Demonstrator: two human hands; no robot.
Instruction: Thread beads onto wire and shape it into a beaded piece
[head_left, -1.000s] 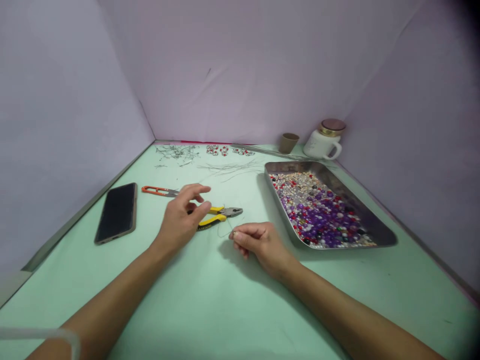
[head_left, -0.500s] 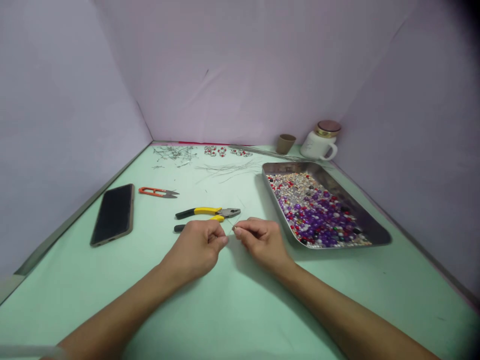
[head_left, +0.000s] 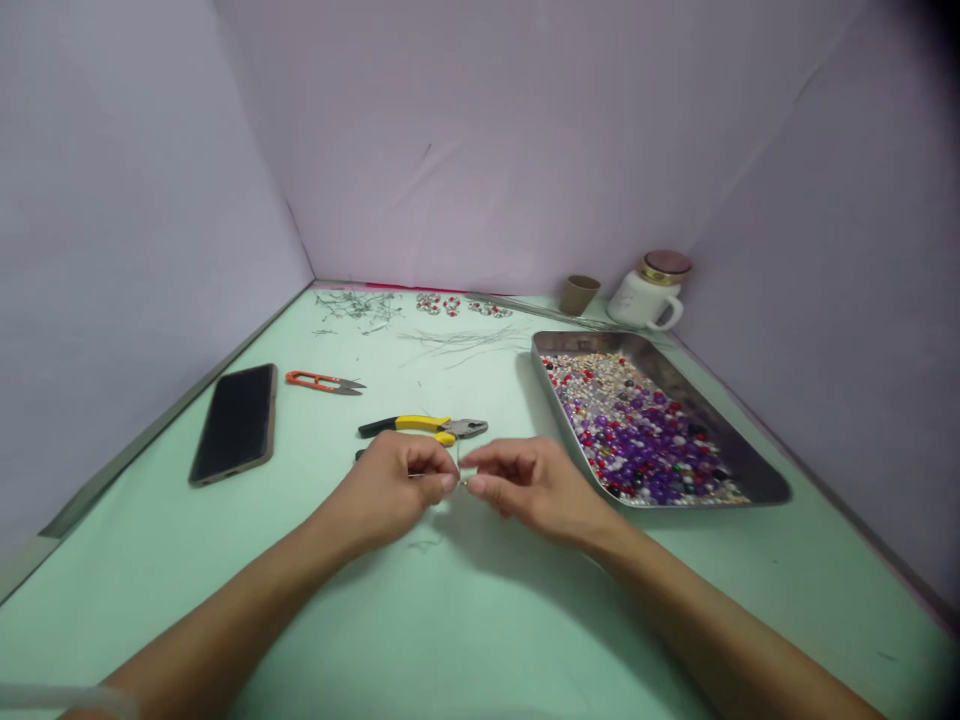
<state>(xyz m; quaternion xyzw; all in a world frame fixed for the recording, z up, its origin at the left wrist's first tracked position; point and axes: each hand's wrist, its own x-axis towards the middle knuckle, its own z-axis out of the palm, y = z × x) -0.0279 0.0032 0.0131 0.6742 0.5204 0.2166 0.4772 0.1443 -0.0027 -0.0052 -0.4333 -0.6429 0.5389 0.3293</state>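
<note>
My left hand [head_left: 394, 490] and my right hand [head_left: 525, 486] meet fingertip to fingertip just above the green table [head_left: 480, 620]. Between them both pinch a thin wire [head_left: 459, 480], with what looks like a small bead on it at my right fingertips. The yellow-handled pliers [head_left: 424, 428] lie on the table just behind my left hand, jaws pointing right. A metal tray [head_left: 750, 470] full of purple, red and pearl beads stands to the right of my right hand.
A black phone [head_left: 235, 422] lies at the left, with orange thread snips [head_left: 322, 382] behind it. Loose wires [head_left: 457, 340], wire scraps [head_left: 352, 303] and small beaded pieces [head_left: 439, 303] lie at the back. A brown cup [head_left: 580, 294] and a white lidded mug [head_left: 649, 292] stand in the back right corner.
My left hand left the pliers, came back toward me and closed on the wire held by my right hand. Both hands now sit slightly nearer to me.
</note>
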